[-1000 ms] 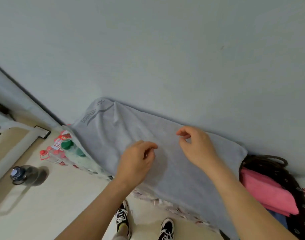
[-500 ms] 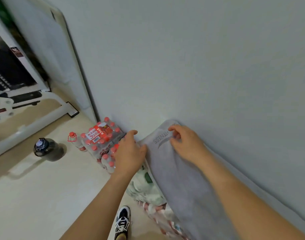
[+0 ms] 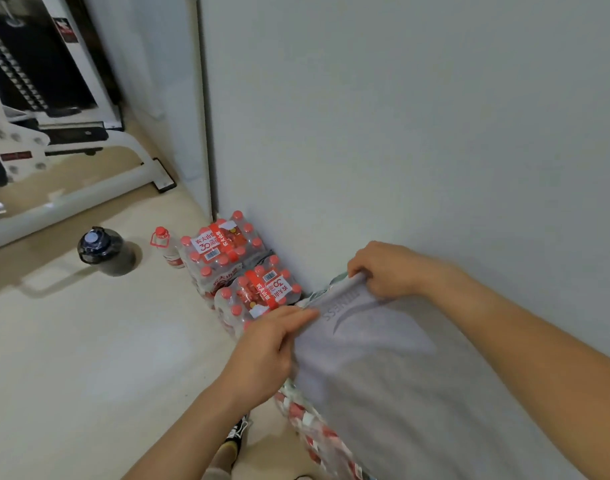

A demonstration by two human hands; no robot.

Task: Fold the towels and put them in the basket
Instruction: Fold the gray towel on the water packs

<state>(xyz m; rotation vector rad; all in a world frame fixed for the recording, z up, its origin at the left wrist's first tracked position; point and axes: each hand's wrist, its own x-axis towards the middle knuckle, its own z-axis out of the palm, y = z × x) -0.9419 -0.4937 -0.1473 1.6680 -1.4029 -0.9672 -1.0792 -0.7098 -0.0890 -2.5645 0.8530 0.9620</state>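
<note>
Indoors, left hand (image 3: pixel 262 351), right hand (image 3: pixel 386 268) gripping grey towel (image 3: pixel 400 393) over bottle packs (image 3: pixel 307 420), by wall (image 3: pixel 400 133).

One camera sits on the person's head. It looks forward and down, and it is tipped, so the wall (image 3: pixel 400 133) slants across the top and right. It is near the left hand (image 3: pixel 269 348) and the right hand (image 3: pixel 386 268) in the middle. The gray towel (image 3: pixel 400 393) fills the bottom right. The floor (image 3: pixel 71 358), the water bottle packs (image 3: pixel 227 251) and a dark jug (image 3: pixel 102 251) lie farther off, on the left.
</note>
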